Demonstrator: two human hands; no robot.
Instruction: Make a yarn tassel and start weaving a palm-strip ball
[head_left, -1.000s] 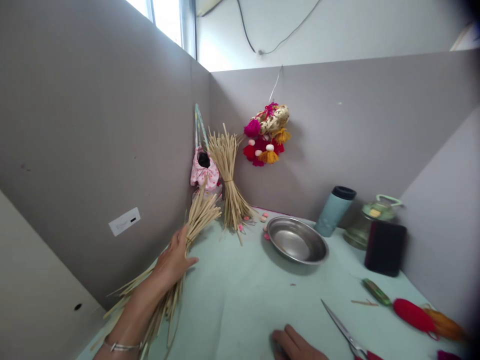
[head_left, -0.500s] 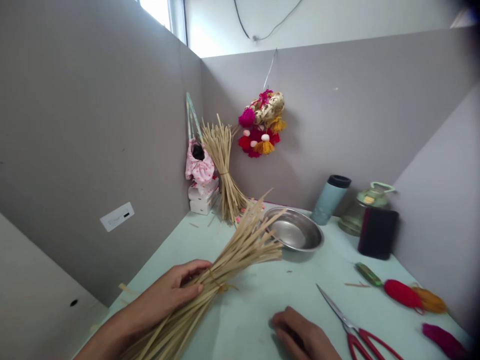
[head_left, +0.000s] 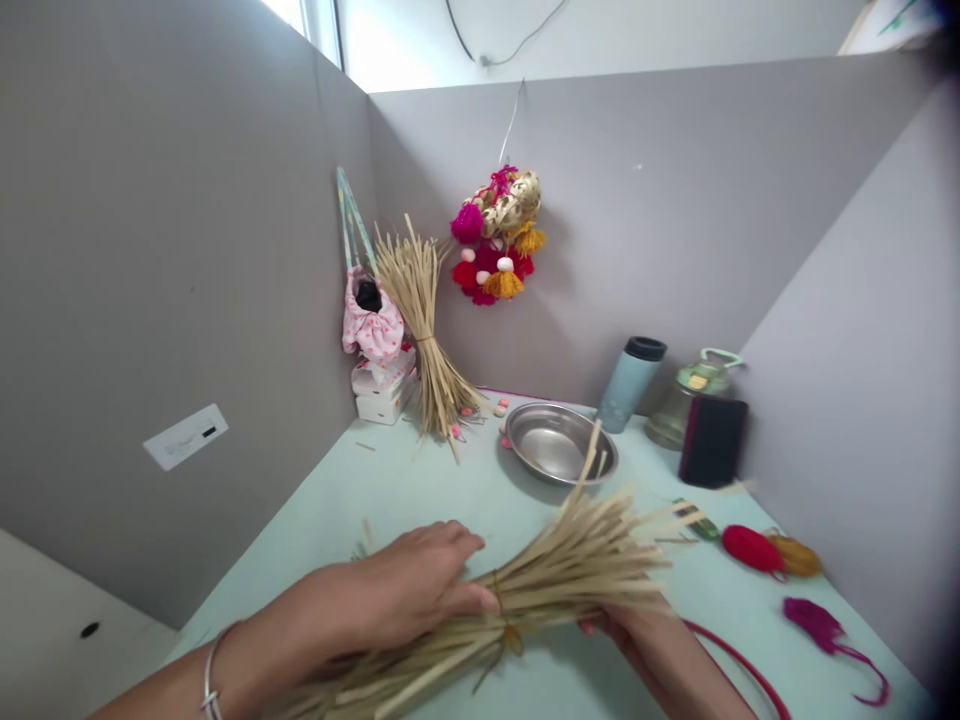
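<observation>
Left fingers curl over the tied bundle of pale straw strips (head_left: 555, 570), low above the pale green tabletop (head_left: 420, 480); right fingers reach beneath it, their grip hidden. Grey partition walls (head_left: 600, 230) box in this corner, bright window (head_left: 319, 25) up left.

Bare forearms, no sleeves — a thin silver-toned bangle (head_left: 212, 680) with a small knot-like detail.
</observation>
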